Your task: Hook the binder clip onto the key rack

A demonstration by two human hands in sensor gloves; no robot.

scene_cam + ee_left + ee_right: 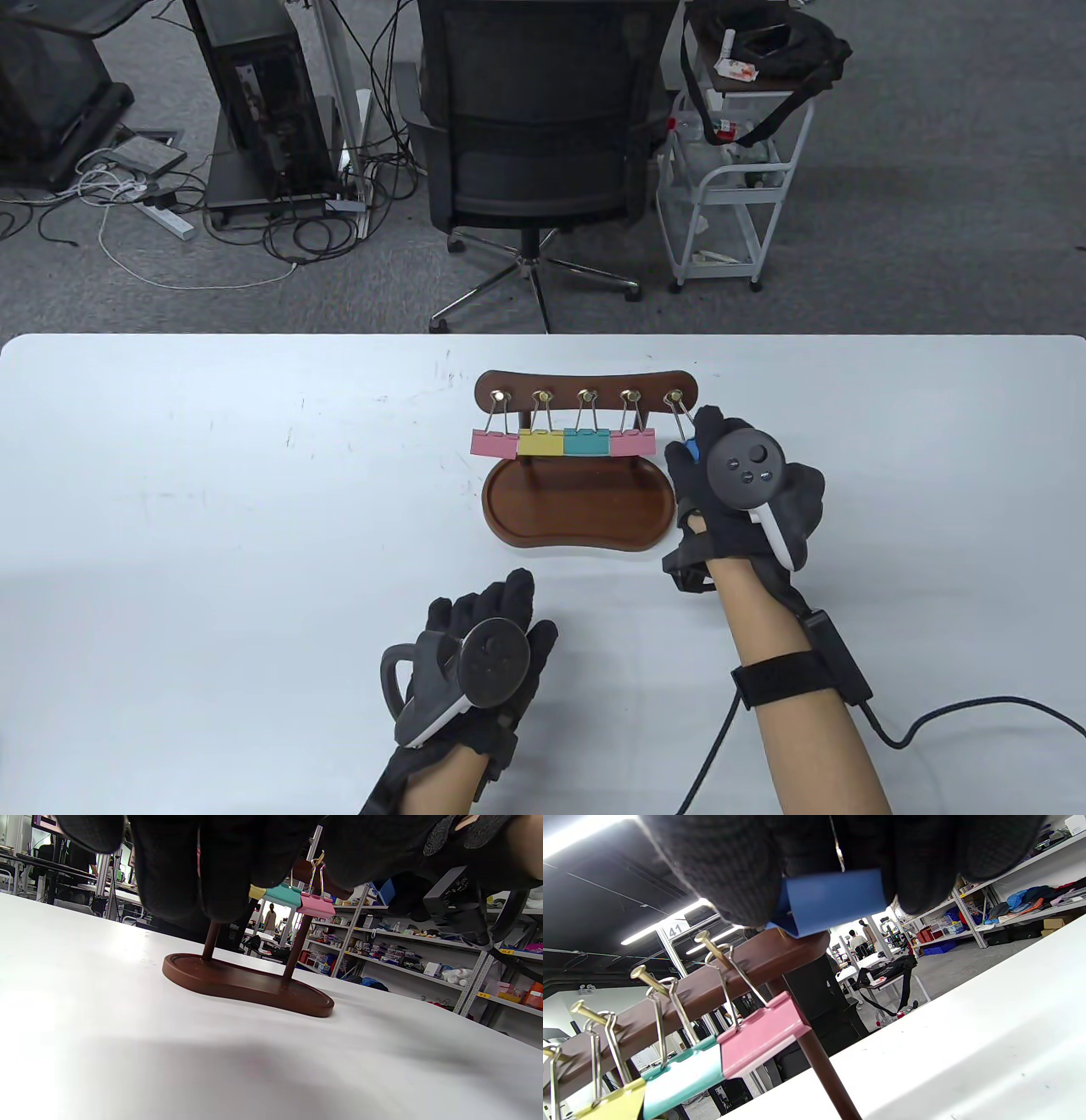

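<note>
Landmark: the key rack (585,386), a dark wooden bar with five brass hooks on two posts above a kidney-shaped wooden tray (577,509), stands near the middle of the table.
Table: the table (212,509) is white and matte, with faint scuffs and grey marks to the left of the rack; soft shadows fall across it in the left wrist view.
Task clip: the blue binder clip (831,899) is at the rack's right end, its wire loop reaching up to the rightmost hook (674,396); whether the loop sits fully on that hook cannot be told.
Right hand: the right hand (747,492) is just to the right of the rack and pinches the blue clip between gloved fingers (729,870) pressed on either side of its body.
Left hand: the left hand (479,662) lies in front of the rack, well apart from it, palm down on the table with the fingers loosely together, holding nothing.
Hung clips: a pink clip (494,442), a yellow clip (540,442), a teal clip (585,441) and a second pink clip (632,442) hang side by side from the other four hooks, edges touching.
Room: behind the rack, beyond the table's far edge, a grey carpet floor carries a black office chair (534,127), a white wire trolley (730,187) and a computer tower (263,102) with tangled cables.
Background: the wrist views show long shelving with boxes and ceiling strip lights.
</note>
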